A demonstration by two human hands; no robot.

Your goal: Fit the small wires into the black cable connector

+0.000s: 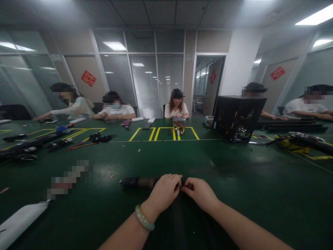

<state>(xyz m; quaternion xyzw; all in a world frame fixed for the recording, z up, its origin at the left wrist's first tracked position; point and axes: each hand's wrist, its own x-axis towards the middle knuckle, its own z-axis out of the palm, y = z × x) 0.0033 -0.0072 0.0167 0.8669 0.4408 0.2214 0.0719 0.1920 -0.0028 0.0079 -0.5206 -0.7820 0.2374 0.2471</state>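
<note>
- A pale green bangle [142, 218] rings the left wrist, nearer the wearer than the dark cylindrical tool.
- The left hand [166, 191] lies over the right-hand part of that tool, its fingers curled round it and holding it.
- The right hand [200, 194] is at the tool's right end, fingers drawn into a narrow pinch; the spot is dim and small, so I cannot tell what sits between them.
- The dark cylindrical tool [139, 182] itself lies crosswise on the green bench [249, 194], its metal-tipped end pointing left.
- A long white item [20, 224] rests left of the tool, towards the near edge.
- Black connectors with coloured wires [100, 137] lie beyond the tool, to its left.
- Past the tool to the right stands a black computer case [231, 118].
- Farther beyond the tool, a person [177, 109] sits behind a grey metal box [179, 121] with cables.
</note>
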